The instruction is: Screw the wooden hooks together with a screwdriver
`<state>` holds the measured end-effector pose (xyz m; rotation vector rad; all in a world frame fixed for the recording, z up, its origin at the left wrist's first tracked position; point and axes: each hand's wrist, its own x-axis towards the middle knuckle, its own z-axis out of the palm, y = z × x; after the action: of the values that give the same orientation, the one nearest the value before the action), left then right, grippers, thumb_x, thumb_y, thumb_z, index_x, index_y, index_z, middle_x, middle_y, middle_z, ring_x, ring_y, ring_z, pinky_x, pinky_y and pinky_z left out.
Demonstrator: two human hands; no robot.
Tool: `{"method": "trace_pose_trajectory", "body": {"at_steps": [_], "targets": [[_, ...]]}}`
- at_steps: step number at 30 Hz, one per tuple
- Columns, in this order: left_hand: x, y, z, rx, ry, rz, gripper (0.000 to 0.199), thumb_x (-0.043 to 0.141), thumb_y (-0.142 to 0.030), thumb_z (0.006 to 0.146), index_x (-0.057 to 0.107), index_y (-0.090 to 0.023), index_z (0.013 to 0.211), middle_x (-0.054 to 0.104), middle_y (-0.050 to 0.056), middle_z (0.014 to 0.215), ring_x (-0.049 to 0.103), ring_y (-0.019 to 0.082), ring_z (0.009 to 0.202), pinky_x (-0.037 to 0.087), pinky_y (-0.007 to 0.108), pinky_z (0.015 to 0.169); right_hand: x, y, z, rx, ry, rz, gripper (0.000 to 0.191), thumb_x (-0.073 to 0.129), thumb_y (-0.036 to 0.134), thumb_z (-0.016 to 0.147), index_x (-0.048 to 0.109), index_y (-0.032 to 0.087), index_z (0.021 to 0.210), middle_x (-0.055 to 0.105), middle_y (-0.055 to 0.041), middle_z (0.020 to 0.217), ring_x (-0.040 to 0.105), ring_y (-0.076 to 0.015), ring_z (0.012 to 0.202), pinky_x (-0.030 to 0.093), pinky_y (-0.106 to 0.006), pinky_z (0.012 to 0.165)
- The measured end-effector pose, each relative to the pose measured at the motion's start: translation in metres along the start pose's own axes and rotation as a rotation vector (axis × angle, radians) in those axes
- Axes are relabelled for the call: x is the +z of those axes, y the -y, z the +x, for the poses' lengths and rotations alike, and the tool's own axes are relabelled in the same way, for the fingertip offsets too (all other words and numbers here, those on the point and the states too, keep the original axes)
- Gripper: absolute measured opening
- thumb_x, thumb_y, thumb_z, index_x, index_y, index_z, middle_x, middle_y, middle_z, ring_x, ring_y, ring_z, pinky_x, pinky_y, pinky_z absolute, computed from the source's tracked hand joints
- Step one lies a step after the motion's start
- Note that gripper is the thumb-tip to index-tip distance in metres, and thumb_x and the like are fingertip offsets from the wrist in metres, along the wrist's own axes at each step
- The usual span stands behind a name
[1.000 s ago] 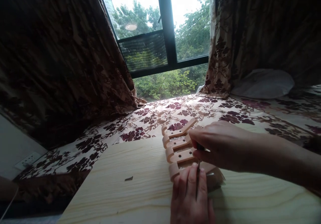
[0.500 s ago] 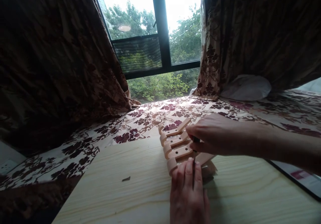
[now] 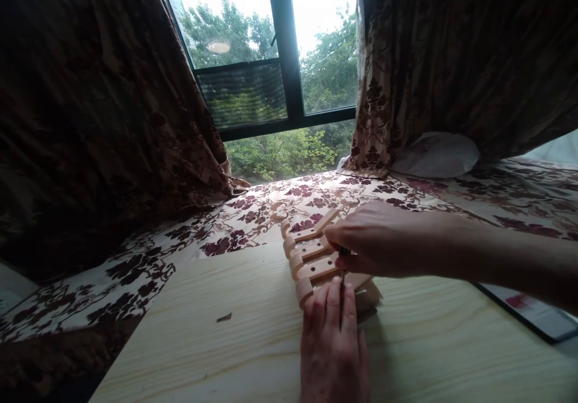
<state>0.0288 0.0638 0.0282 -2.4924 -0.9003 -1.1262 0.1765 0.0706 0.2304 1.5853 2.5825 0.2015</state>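
Head view: my right grip (image 3: 368, 237) is clamped on a screwdriver (image 3: 344, 251), tip hidden among the fingers (image 3: 333, 303) of my left hand (image 3: 334, 349), which presses the rack (image 3: 303, 291) at the far edge of the worktop (image 3: 189, 288); can't tell if that one's closed. Bars (image 3: 318, 267) behind show dark dots (image 3: 312, 268), so probably done; near bar (image 3: 360, 281) looks in progress, likely screw (image 3: 223, 317) lying loose.

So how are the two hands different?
The right hand is curled around a dark tool; the left hand has its fingers stretched forward over the peach hooks. The right hand comes in from the picture's right side, the left hand from the bottom edge. Both are bare and close together.
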Motion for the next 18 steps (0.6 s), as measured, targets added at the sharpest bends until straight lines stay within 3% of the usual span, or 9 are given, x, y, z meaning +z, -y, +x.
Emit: {"method": "trace_pose_trajectory", "body": {"at_steps": [3,7,14,18], "targets": [[-0.005,0.002,0.002,0.027,0.029,0.022,0.051,0.053,-0.016,0.086,0.051,-0.010,0.136,0.052,0.013,0.140,0.044,0.029,0.128,0.044,0.044,0.105,-0.002,-0.003,-0.002,-0.058,0.015,0.056,0.013,0.056,0.013,0.082,0.065,0.014,0.092,0.069,-0.0072,0.083,0.057,-0.0157,0.069,0.029,-0.026,0.055],[-0.007,0.002,0.002,0.054,0.055,0.047,0.051,0.053,-0.019,0.087,0.050,-0.010,0.137,0.052,0.014,0.140,0.045,0.030,0.127,0.046,0.045,0.104,0.003,-0.006,-0.001,-0.064,0.026,0.054,0.013,0.053,0.010,0.084,0.065,0.014,0.087,0.067,-0.0072,0.079,0.054,-0.0145,0.065,0.030,-0.026,0.055],[-0.010,-0.004,0.005,0.016,0.032,0.030,0.047,0.051,-0.018,0.087,0.054,-0.010,0.133,0.054,0.014,0.138,0.047,0.029,0.125,0.047,0.046,0.102,0.009,-0.006,-0.001,0.041,-0.015,-0.007,0.016,0.051,0.018,0.087,0.065,0.013,0.080,0.064,-0.0072,0.071,0.049,-0.0139,0.057,0.025,-0.027,0.052],[-0.011,-0.008,0.007,-0.009,0.040,0.016,0.044,0.049,-0.016,0.088,0.055,-0.010,0.132,0.056,0.013,0.136,0.047,0.028,0.125,0.047,0.045,0.102,0.010,-0.004,-0.006,-0.013,-0.103,0.054,0.011,0.055,0.014,0.084,0.066,0.016,0.087,0.064,-0.0037,0.070,0.047,-0.0127,0.056,0.024,-0.027,0.052]]}}
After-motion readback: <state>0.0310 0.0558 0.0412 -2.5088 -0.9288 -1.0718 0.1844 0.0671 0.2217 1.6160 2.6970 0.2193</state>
